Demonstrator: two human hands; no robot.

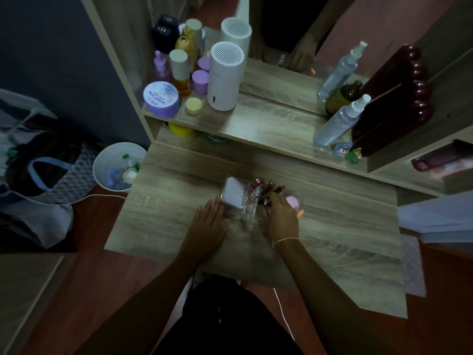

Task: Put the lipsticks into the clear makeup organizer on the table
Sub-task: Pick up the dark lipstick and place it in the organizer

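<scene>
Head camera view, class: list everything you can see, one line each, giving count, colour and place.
Clear makeup organizer: one, transparent, table centre.
Lipsticks: about three, dark red, standing in the organizer.
White box: one, at the organizer's left end.
Pink sponge: one, organizer's right end.
Humidifier: one, white, shelf.
Round tub: one, lilac, shelf left.
Spray bottle: one, clear, shelf right.
Bin: one, white, floor left.
Left hand: flat beside the box.
Right hand: at the organizer; grip unclear.

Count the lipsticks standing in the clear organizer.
3 show: lipsticks side by side in the clear organizer, at and, just beyond the right hand. The hand may hide more.
</scene>
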